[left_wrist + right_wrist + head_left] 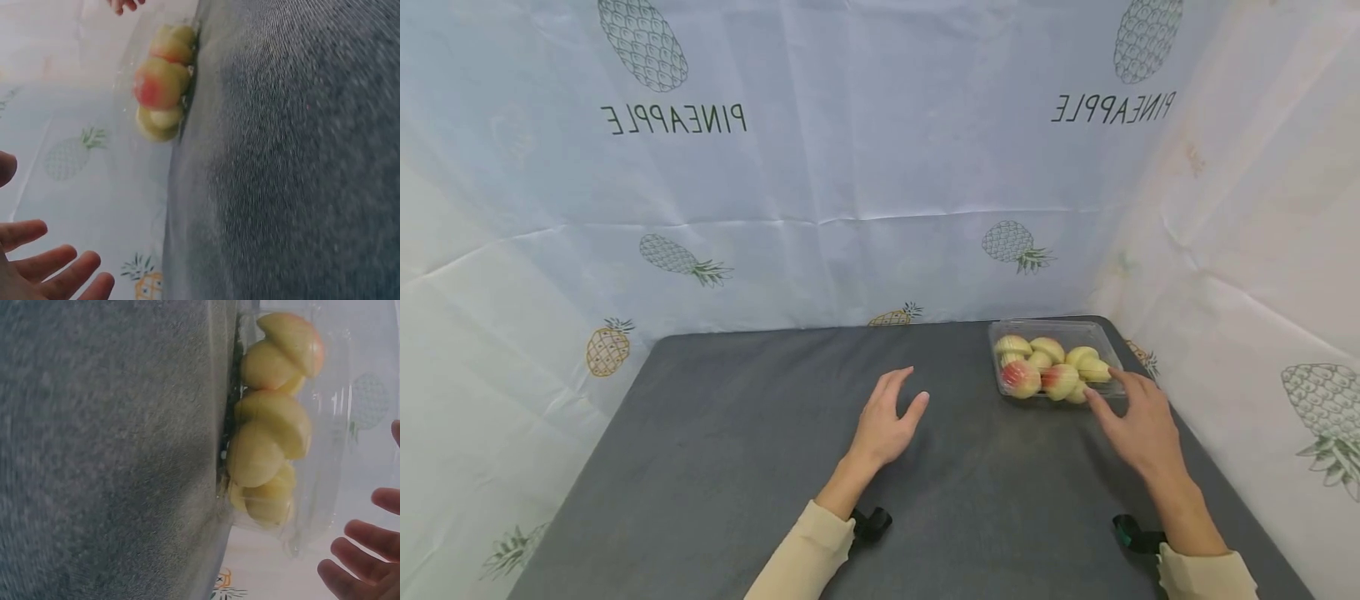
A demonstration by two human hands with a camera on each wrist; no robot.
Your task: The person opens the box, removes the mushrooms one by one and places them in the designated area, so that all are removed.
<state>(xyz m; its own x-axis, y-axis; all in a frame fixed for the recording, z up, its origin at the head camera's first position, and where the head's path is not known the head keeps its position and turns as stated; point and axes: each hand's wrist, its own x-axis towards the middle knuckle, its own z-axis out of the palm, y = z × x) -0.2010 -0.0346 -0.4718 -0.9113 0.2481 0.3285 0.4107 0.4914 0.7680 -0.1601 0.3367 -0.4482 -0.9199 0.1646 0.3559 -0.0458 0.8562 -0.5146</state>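
Observation:
A clear plastic box (1067,332) lies at the back right of the dark table. Inside are several rounded yellow-green pieces (1060,382), some blushed red and some shaped like mushrooms with a domed cap (275,412). My right hand (1138,421) hovers at the box's near right corner, fingers relaxed and spread, overlapping the box's edge in the head view; the right wrist view shows its fingertips (337,575) apart from the box. Left of the box, my left hand (883,425) is held over the table with thumb and fingers spread, holding nothing.
A dark grey cloth covers the table (737,467). White fabric printed with pineapples (857,167) hangs behind it and along both sides, close to the box at the right. Each wrist carries a small black camera (872,523).

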